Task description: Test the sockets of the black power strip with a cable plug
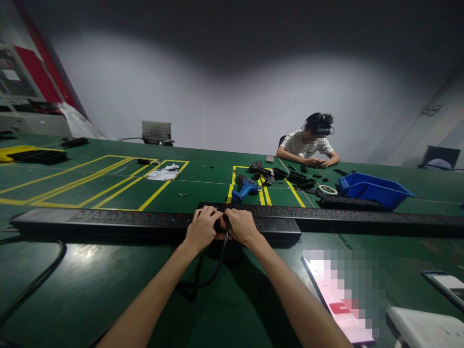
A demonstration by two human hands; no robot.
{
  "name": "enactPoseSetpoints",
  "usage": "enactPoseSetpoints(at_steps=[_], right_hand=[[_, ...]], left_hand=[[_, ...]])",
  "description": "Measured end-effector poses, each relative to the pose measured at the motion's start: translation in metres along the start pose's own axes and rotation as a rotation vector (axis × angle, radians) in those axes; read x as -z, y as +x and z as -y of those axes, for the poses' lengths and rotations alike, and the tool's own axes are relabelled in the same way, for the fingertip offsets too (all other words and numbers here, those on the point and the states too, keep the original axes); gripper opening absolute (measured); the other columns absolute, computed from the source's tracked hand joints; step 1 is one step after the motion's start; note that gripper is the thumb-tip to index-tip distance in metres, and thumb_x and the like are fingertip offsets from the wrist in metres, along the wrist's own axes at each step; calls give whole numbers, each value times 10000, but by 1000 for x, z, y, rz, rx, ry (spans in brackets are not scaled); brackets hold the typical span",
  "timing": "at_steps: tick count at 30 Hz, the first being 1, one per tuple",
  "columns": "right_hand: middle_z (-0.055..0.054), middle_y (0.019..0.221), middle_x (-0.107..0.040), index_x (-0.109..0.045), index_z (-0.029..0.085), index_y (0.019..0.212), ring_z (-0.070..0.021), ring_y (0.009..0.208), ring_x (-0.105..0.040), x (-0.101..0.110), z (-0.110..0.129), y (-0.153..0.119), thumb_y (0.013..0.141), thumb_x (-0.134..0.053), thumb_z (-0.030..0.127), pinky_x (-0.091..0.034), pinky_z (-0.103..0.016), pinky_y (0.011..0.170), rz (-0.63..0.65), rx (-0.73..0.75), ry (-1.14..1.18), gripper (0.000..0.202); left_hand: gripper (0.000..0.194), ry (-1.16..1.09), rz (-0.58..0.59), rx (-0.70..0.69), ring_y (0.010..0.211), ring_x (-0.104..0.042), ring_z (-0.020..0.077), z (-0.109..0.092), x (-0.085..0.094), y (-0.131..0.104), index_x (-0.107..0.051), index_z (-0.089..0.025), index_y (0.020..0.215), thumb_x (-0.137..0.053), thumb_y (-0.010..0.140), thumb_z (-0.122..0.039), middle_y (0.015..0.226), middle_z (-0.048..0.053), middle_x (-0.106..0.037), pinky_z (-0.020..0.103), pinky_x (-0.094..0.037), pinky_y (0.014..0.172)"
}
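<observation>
A long black power strip (145,220) with rows of sockets lies across the green table in front of me. At its right part both my hands meet, fingers bent and close together. My right hand (241,226) is closed on the end of a black power cord (224,253), which hangs down and loops onto the table. My left hand (203,226) is closed against the same cord end, its knuckles over the strip. The fingers hide the cord's tip, so whether it sits in a socket cannot be told.
A second long strip (344,221) runs behind to the right. Beyond lie a blue power drill (245,188), black parts, a tape roll (328,190) and a blue bin (377,188). A person (308,145) sits opposite. Near right are a pixelated screen (340,299) and a phone (444,285).
</observation>
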State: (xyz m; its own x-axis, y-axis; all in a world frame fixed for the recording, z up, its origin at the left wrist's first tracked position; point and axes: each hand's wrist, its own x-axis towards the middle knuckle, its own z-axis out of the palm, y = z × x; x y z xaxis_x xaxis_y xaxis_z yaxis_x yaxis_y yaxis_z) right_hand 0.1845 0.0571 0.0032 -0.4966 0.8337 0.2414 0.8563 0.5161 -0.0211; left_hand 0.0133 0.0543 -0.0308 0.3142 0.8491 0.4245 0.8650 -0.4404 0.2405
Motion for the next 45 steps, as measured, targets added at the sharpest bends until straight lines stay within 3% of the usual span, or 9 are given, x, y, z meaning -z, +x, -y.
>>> enactPoseSetpoints(at_steps=[5,14,20,31,38,45], right_hand=[[-102,996,-650,-568,169,1017,-204,897,-616,-7,3,-1,986,-360,353,-396,-267,698,-22,19,-20,280],[-78,998,-660,-572,194,1034,-204,861,-633,2,-1,0,962,-421,374,-390,-263,683,13,14,-2,246],[-100,985,-655,-577,177,1031,-195,876,-626,-5,3,-1,990,-373,371,-381,-261,681,-12,2,-15,284],[-73,967,-663,-596,204,1023,-182,837,-622,-8,-5,2,974,-408,444,-365,-241,668,-38,-30,49,309],[-70,979,-631,-571,193,1097,-164,870,-594,-15,-4,-8,993,-374,425,-378,-224,705,-191,17,148,322],[-88,1025,-629,-559,190,1097,-197,892,-598,-10,12,-43,921,-521,437,-413,-273,788,-187,-6,285,305]], left_hand=[[359,-5,-2,2,1061,-469,248,-1,1,0,-648,-259,1029,-526,727,-108,1052,60,-586,411,-342,929],[286,11,-14,4,1054,-473,243,0,-1,0,-649,-257,1009,-510,790,-138,1049,55,-594,406,-339,925],[332,2,2,-5,1055,-477,256,-2,4,-1,-634,-260,1074,-594,750,-205,1063,60,-590,409,-347,918],[318,-28,-7,18,1058,-485,256,0,4,0,-648,-280,1068,-594,768,-188,1063,53,-599,415,-346,921],[375,-49,-7,-6,1042,-480,250,-2,7,-2,-640,-288,1059,-725,696,-328,1044,35,-577,405,-348,927],[345,-59,9,-65,1052,-473,244,3,6,-2,-642,-277,1056,-703,744,-412,1063,44,-574,400,-333,944]])
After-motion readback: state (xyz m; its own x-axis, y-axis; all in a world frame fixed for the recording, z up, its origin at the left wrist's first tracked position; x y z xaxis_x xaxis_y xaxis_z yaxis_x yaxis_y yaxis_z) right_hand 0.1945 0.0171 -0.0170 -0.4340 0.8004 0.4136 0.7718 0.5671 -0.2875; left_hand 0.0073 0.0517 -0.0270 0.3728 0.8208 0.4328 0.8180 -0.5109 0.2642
